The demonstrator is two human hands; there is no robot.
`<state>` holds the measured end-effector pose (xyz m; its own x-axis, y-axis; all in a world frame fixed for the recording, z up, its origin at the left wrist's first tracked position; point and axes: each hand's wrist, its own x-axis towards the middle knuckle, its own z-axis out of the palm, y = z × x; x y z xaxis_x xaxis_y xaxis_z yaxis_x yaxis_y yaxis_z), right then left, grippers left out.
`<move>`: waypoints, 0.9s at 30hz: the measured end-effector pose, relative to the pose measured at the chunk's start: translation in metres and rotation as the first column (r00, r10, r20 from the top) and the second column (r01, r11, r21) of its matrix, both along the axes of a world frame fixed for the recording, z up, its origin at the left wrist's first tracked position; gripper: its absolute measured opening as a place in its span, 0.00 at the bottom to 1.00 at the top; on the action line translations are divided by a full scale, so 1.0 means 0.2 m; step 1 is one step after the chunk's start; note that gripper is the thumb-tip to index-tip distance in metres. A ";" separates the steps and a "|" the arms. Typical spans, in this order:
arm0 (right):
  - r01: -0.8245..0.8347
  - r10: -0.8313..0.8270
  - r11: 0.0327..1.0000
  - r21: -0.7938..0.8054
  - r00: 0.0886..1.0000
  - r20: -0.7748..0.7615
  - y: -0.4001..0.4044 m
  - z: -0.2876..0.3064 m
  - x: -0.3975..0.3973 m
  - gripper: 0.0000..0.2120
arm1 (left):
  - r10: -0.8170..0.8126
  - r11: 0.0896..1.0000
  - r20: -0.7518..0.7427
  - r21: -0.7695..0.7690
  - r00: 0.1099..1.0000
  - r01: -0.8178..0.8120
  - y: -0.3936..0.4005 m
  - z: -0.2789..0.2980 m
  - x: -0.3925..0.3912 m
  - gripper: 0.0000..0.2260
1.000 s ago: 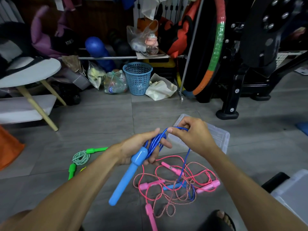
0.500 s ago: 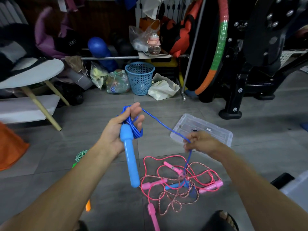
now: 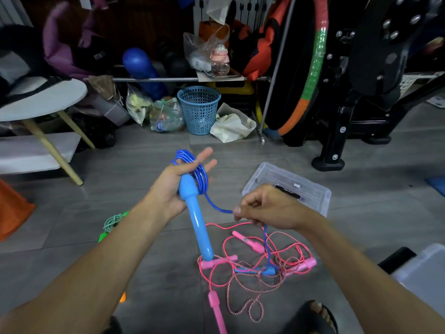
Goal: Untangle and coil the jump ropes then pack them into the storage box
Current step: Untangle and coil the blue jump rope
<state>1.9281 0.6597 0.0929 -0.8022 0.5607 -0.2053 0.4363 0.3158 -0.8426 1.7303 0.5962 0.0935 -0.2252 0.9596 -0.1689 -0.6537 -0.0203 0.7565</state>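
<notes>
Blue rope (image 3: pixel 192 165) now loops round the left hand (image 3: pixel 173 186), fingers straightened, thumb pinning the blue handle (image 3: pixel 196 220). Since half a second ago the right hand (image 3: pixel 267 208), pinching the cord, has swung back inward; another wrap looks next, the pink ropes (image 3: pixel 260 263) still tangled.

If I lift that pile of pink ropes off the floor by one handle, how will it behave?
Probably floppy: the pink ropes lie in loose, limp loops. They would likely come up as one clump, since the strands cross each other and the blue cord runs through them. Their thin cords and small handles look light.

Glossy plastic blue handle (image 3: pixel 196 220), clear plastic box (image 3: pixel 292 186), matt grey floor (image 3: pixel 120 165), perhaps tile.
</notes>
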 end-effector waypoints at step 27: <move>0.353 -0.370 0.926 0.136 0.921 0.126 0.22 -0.12 0.14 0.10 | -0.027 1.000 0.072 0.003 0.997 0.027 -0.04 0.02 -0.04 0.10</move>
